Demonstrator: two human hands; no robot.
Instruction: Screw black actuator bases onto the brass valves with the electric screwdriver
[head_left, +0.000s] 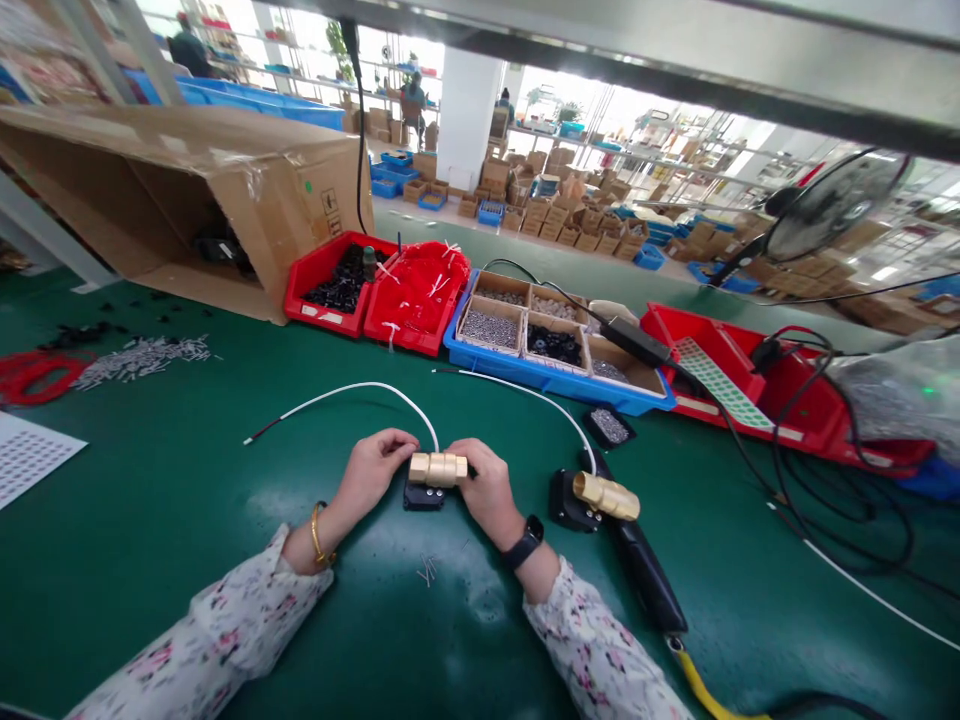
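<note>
In the head view, a brass valve sits on a small black housing with a white cable curving off to the left. My right hand is closed around the valve's right end. My left hand is pinched at the unit's left edge; whatever lies between its fingertips is hidden. Several thin metal pins lie on the green table in front of the unit. To the right, a second brass valve on a black housing rests against a black-handled power tool.
Red bins and a blue tray of small parts line the back. A cardboard box stands at left, near a pile of pins. Black cables and a fan are on the right.
</note>
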